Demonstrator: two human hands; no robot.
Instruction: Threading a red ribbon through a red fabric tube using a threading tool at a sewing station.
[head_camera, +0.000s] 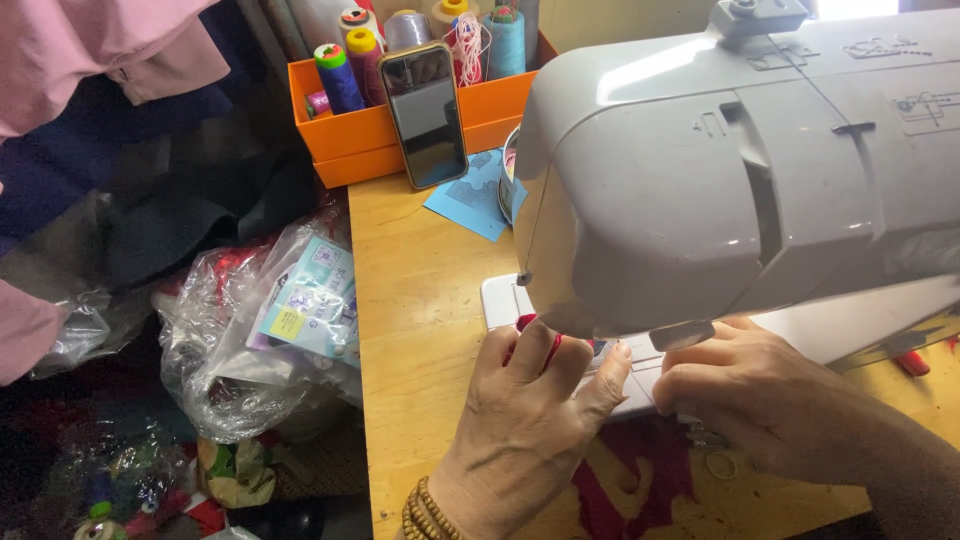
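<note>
So your left hand (530, 420) sits right under the head of the white sewing machine (720, 170), fingers curled and pinching a bit of red fabric (548, 350) against the machine bed; the thumb reaches over toward the needle area, which the machine head hides from view; there's a beaded bracelet (425, 512) on that wrist. Your right hand (745, 385) rests just beside it on the bed, fingers bent down and tucked under the head; can't really tell whether it's gripping anything or just pressing flat. More dark red cloth (640, 470) lies on the wooden table (420, 300) below both hands, near the front edge. Further back, a phone (425, 115) leans against an orange box (350, 135) full of thread spools (340, 75); a blue paper (475, 200) lies flat next to it. Off the left edge of the table there's a crumpled plastic bag (250, 340) with packets inside, plus pink and dark clothes (120, 120) piled up behind.
</note>
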